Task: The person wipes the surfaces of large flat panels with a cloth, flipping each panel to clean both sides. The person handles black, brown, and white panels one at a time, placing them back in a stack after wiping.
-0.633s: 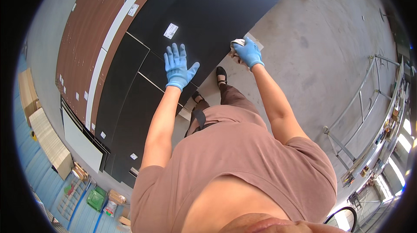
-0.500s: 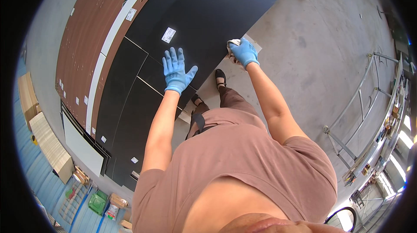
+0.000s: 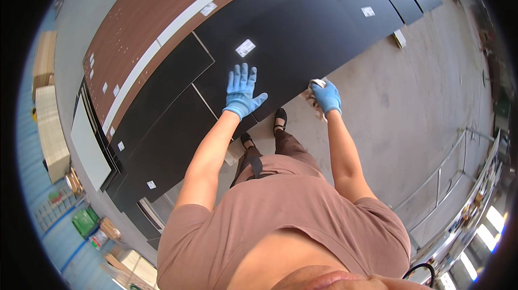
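Observation:
A large black panel [image 3: 291, 25] lies in front of me, with a white label [image 3: 245, 48] on its surface. My left hand [image 3: 242, 91], in a light blue glove, rests flat on the panel just below that label, fingers spread. At the panel's near right edge my right hand [image 3: 327, 97], gloved the same way, is closed around a crumpled whitish cloth [image 3: 313, 93]. Part of the cloth hangs down past the edge, and its portion inside the hand is hidden.
Other black panels [image 3: 156, 112] lie to the left, with a white strip [image 3: 131, 71] and brown drilled panels [image 3: 145, 9] beyond. Grey floor [image 3: 388, 106] stretches right, toward a metal rail frame [image 3: 438, 174]. Stacked boards [image 3: 53, 133] and a green bin [image 3: 84, 221] stand far left.
My view has swung round, so the panels look turned and more of them show at the upper right. The right hand still grips the cloth by the edge; the left stays spread flat.

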### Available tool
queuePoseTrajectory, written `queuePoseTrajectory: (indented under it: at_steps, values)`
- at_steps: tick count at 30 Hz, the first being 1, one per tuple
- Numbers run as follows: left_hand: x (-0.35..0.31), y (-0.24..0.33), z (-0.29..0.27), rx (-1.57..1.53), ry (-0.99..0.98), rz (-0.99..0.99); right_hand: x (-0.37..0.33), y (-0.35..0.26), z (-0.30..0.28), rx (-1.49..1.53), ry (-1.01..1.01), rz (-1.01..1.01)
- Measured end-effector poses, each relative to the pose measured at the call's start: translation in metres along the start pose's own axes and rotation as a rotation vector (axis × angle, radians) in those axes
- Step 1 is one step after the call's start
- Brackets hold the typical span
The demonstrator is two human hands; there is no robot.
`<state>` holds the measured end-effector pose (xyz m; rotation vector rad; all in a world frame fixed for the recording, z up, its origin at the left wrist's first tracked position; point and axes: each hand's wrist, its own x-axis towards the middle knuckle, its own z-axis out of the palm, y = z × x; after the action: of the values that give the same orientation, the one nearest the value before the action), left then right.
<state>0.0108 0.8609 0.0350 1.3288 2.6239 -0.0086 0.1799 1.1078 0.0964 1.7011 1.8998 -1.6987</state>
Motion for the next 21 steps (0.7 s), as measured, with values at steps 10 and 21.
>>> queuePoseTrajectory:
  at_steps: [10,21]
  values:
    - [-0.08,0.001,-0.039,-0.586,0.55,-0.082,-0.109,-0.007,0.033,0.35,-0.478,-0.196]
    - [-0.417,-0.033,-0.04,-2.69,0.385,-0.148,-0.323,0.027,0.284,0.108,-0.938,-0.387]
